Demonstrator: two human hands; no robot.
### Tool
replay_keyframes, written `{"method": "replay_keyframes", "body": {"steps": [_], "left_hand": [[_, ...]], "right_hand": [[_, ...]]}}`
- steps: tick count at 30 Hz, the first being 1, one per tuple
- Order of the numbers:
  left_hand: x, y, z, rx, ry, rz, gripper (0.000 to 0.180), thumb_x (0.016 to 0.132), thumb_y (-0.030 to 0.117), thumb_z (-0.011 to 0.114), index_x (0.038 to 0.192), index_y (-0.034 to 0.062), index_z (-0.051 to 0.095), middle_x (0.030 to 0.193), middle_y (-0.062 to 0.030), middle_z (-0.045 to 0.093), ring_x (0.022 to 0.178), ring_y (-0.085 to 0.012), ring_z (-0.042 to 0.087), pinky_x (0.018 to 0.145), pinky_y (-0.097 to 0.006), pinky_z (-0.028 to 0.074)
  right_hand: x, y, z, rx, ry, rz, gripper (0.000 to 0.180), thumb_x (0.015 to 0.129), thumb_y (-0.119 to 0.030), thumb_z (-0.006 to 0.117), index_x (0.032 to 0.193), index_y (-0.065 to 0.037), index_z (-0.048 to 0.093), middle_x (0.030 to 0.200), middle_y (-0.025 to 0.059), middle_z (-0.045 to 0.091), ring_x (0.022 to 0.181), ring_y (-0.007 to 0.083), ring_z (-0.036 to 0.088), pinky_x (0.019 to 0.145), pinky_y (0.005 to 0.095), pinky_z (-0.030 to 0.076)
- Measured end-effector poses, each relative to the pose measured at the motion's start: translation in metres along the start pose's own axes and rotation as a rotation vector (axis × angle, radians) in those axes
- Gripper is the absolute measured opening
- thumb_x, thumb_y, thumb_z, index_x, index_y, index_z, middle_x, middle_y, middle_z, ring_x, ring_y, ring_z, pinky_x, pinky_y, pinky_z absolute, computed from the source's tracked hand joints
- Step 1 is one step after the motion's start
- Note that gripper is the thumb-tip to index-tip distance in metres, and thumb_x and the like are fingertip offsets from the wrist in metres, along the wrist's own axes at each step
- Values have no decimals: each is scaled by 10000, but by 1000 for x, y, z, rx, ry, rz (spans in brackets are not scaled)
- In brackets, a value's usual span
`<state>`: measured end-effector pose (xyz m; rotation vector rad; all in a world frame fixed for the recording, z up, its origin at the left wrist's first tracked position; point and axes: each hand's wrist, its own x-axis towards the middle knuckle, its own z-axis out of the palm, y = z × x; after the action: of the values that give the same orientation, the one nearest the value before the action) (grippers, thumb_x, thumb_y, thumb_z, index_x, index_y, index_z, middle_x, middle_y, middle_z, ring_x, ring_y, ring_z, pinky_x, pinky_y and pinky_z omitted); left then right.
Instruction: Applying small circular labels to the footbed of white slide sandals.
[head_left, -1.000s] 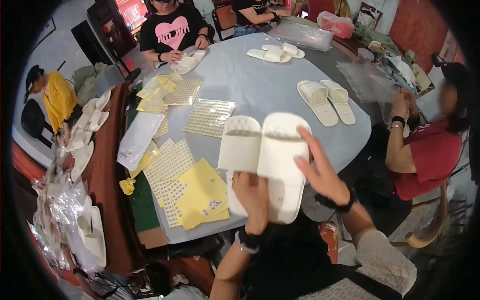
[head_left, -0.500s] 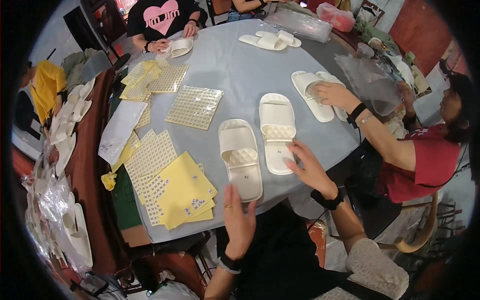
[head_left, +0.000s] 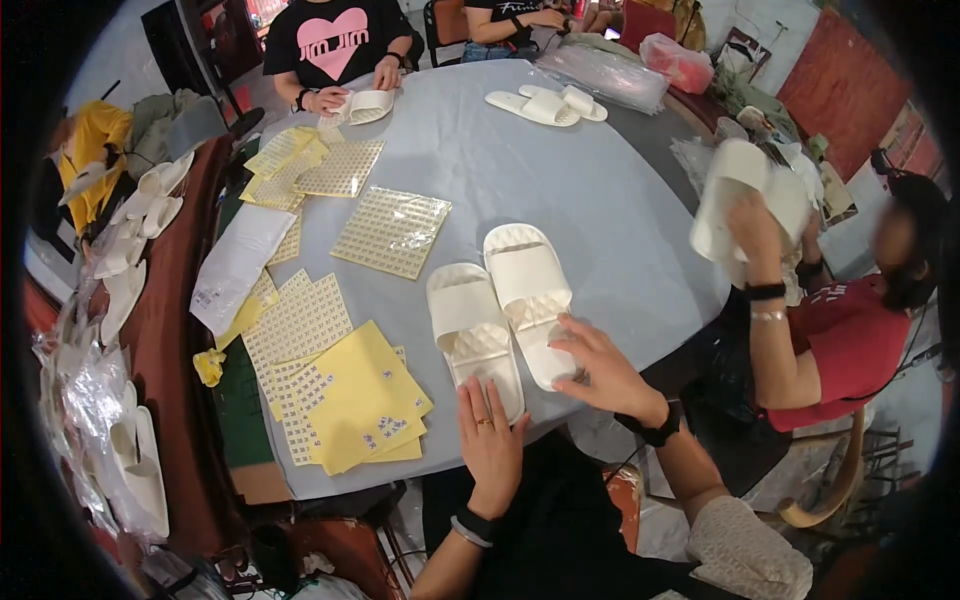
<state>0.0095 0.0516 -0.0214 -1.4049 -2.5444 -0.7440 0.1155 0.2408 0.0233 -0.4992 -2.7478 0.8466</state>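
Two cream slippers lie side by side on the grey-covered table, their heels towards me. The left slipper [head_left: 475, 335] has my left hand [head_left: 492, 440] at its heel, fingers stretched out and lying flat on the footbed. At the right slipper [head_left: 528, 300], my right hand [head_left: 610, 375] has its fingers over the right edge and its thumb by the heel, gripping that end loosely. The slippers touch or nearly touch along their inner sides, the right one a little farther from me.
Sticker sheets [head_left: 390, 230] and yellow backing sheets [head_left: 365, 390] cover the table's left side. Another slipper pair [head_left: 545, 107] lies at the far edge. A co-worker in red [head_left: 850, 350] at right lifts slippers [head_left: 735, 205]. Across the table, a person in black [head_left: 335, 50] handles slippers.
The two slippers have come closer together, the right one drawn nearer to me with my right hand. My left fingers now rest on the left heel. The co-worker at right has lifted slippers off the table.
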Motion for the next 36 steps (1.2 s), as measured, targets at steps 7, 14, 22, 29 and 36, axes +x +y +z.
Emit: {"method": "replay_keyframes", "body": {"steps": [7,14,22,29,36], "left_hand": [[-12,8,-7,154,-19,31,784,748,355,730,1332,-49,398,1400,-255,350,1283,-415,373,1001,-469,391],[-5,4,-1,-55,50,20,790,733,243,752,1350,-44,350,1393,-238,337,1256,-440,364,1004,-496,391],[-18,6,-4,-125,-16,23,816,755,251,737,1398,-5,304,1446,-233,286,1295,-455,318,1037,-494,347],[-5,9,1,-127,-211,323,698,823,255,662,1422,99,339,1501,-65,296,1381,-247,284,1073,-421,297],[-4,5,4,40,-272,402,595,886,167,453,1454,92,293,1534,-28,239,1416,-214,217,1120,-378,212]], "right_hand": [[-23,-15,-3,-8,0,-42,513,782,-268,696,1207,-49,512,1419,194,347,1285,399,357,1056,444,323],[-17,-11,-7,174,-17,37,533,745,-250,723,1191,-69,494,1440,170,332,1308,377,328,1069,434,290],[-17,-7,-4,173,-76,94,499,732,-230,727,1163,-94,514,1457,153,313,1319,387,301,1071,442,282],[-20,-4,7,103,3,-28,455,727,-216,726,1112,-76,526,1471,173,295,1337,379,289,1078,432,268],[-19,-10,6,232,27,81,493,716,-206,726,1153,-75,537,1471,175,300,1340,371,294,1083,432,262]]}}
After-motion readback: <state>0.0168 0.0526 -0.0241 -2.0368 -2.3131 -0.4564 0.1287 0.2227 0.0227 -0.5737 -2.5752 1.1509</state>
